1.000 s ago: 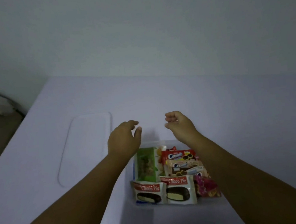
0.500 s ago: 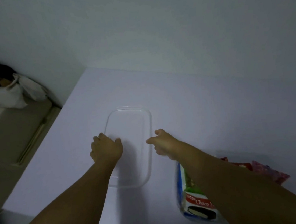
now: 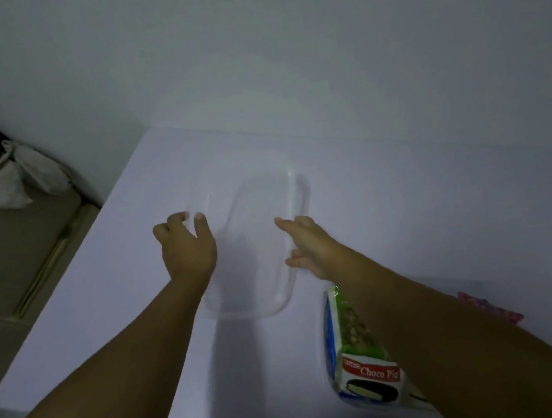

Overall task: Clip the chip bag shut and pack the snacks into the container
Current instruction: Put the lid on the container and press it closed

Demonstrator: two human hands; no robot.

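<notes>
Snacks (image 3: pixel 362 366) sit packed in the container (image 3: pixel 325 367) at the near right edge – its clear lid (image 3: pixel 264 244) lies further out. Left hand (image 3: pixel 187 248) and right hand (image 3: pixel 305 243) curl onto the lid's long edges; whether they hold it yet I cannot tell – next, likely, lift it over the container

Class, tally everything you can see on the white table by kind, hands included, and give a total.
Hands: 2, left hand and right hand
Clear lid: 1
Choco Pie packet: 1
Green snack bag: 1
Pink wrapper: 1
Total: 6; the right arm may hide more.
</notes>
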